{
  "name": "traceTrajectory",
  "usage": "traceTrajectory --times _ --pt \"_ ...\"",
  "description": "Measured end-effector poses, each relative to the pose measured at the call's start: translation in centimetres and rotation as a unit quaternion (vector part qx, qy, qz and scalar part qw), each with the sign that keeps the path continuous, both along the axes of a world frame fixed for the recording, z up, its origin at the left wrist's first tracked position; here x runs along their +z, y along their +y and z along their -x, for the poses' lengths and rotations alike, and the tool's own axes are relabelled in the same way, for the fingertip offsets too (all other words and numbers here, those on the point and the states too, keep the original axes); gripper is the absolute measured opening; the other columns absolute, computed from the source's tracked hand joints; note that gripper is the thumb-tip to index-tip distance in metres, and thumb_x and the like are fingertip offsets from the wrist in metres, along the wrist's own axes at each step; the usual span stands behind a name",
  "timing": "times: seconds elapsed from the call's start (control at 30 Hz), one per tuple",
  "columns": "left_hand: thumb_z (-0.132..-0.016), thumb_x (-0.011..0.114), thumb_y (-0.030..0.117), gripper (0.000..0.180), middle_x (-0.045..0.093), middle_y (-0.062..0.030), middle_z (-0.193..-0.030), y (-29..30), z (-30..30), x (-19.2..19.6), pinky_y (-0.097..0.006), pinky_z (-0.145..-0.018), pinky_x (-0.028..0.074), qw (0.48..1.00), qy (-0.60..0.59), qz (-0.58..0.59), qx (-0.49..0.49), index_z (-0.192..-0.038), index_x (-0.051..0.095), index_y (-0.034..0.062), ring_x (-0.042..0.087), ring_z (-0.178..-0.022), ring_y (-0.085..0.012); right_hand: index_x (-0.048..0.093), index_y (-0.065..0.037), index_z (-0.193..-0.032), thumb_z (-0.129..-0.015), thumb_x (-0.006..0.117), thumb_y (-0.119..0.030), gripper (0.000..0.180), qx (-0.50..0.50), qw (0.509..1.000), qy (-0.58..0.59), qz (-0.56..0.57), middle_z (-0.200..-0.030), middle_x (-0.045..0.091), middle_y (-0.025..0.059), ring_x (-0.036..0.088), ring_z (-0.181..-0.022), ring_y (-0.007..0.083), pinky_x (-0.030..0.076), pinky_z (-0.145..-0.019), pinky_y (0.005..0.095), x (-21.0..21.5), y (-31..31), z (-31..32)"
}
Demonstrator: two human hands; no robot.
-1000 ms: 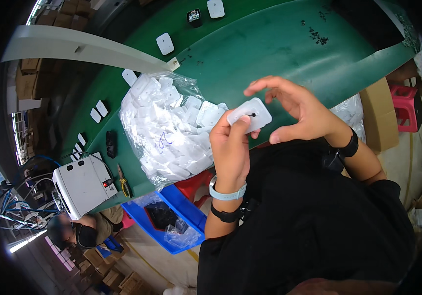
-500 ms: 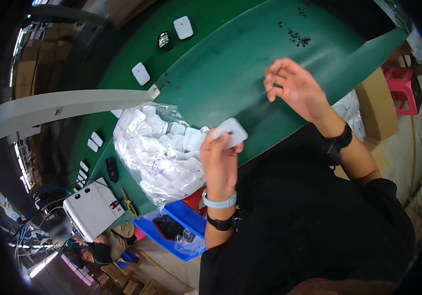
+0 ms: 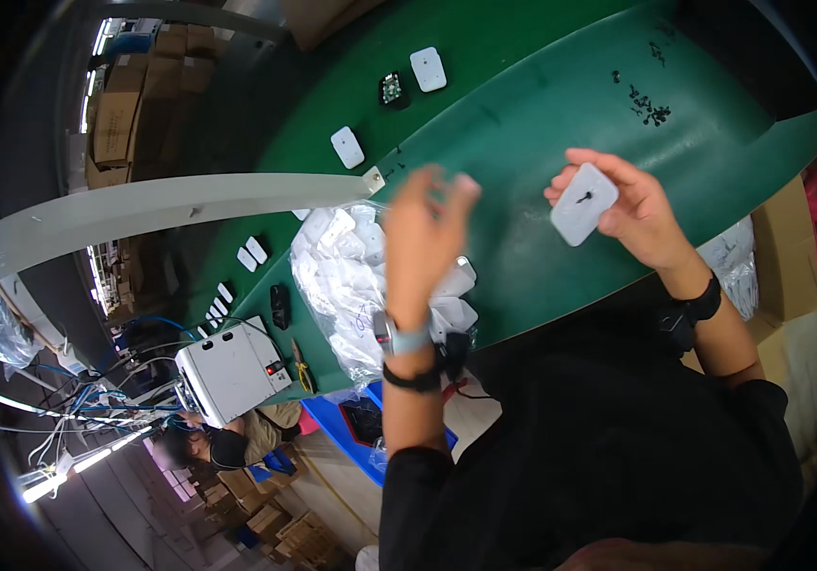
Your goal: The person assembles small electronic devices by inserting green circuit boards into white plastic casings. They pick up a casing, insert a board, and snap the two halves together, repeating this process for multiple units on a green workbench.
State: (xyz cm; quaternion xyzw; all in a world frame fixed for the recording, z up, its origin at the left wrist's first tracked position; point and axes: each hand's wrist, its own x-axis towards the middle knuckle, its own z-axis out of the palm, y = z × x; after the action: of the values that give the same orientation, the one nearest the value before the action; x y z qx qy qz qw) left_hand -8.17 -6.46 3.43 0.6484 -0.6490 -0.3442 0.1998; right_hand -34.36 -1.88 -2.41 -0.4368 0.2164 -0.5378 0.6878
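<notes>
The bag (image 3: 340, 276), at eight o'clock from our left hand (image 3: 425, 228), is partly hidden. This hand is blurred, fingers half spread; we see nothing held. At three o'clock, our right hand (image 3: 644, 217) pinches a white plate (image 3: 581, 211), which hides some fingers.

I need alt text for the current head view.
A person's right hand holds a white rounded rectangular plate bearing a small black piece; the blurred left hand partly hides a clear plastic bag of white plates on a green table.
</notes>
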Motion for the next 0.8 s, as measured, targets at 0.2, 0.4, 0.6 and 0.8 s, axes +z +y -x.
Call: traceTrajectory --times 0.2,0.4,0.6,0.8 --pt "-0.079 0.079 0.030 0.051 0.064 -0.0270 -0.105 -15.5 -4.1 -7.2 -0.048 -0.089 0.050 0.933 -0.277 0.219 0.071 -0.108 0.058 -0.0052 0.062 -0.105 -0.0390 0.030 -0.001 -0.156 -0.100 0.063 -0.023 0.069 0.030 0.995 -0.080 -0.052 -0.135 0.056 0.0155 0.062 -0.119 0.0295 0.056 -0.096 0.0469 1.0 1.5 1.2" --pt "-0.077 0.079 0.022 0.049 0.068 -0.0267 -0.099 -16.8 -6.6 -7.8 -0.047 -0.084 0.054 0.948 -0.196 0.231 0.096 -0.111 0.055 -0.0039 0.067 -0.094 -0.0440 0.027 -0.002 -0.157 -0.098 0.067 -0.028 0.076 0.018 0.998 -0.046 -0.041 -0.136 0.054 0.0162 0.062 -0.116 0.0259 0.057 -0.095 0.0464 2.0 2.8 2.1" --pt "-0.080 0.074 -0.007 0.049 0.063 -0.0191 -0.121 -3.0 -0.8 0.4 -0.032 -0.091 0.053 0.951 0.204 0.229 0.031 -0.119 0.046 -0.0017 0.065 -0.103 -0.0203 0.039 -0.002 -0.149 -0.089 0.078 -0.021 0.073 -0.001 0.997 -0.070 -0.040 -0.136 0.057 0.0157 0.063 -0.117 0.0256 0.055 -0.099 0.0427 2.9 1.9 1.6" --pt "-0.076 0.074 -0.018 0.060 0.061 -0.0196 -0.126 7.8 0.9 2.7 -0.036 -0.106 0.048 0.912 0.400 0.068 0.062 -0.129 0.050 -0.0061 0.060 -0.120 -0.0243 0.048 -0.002 -0.137 -0.080 0.084 -0.006 0.067 0.009 0.998 -0.044 0.037 -0.134 0.061 0.0170 0.063 -0.119 0.0243 0.050 -0.106 0.0386 5.0 0.8 -0.7"
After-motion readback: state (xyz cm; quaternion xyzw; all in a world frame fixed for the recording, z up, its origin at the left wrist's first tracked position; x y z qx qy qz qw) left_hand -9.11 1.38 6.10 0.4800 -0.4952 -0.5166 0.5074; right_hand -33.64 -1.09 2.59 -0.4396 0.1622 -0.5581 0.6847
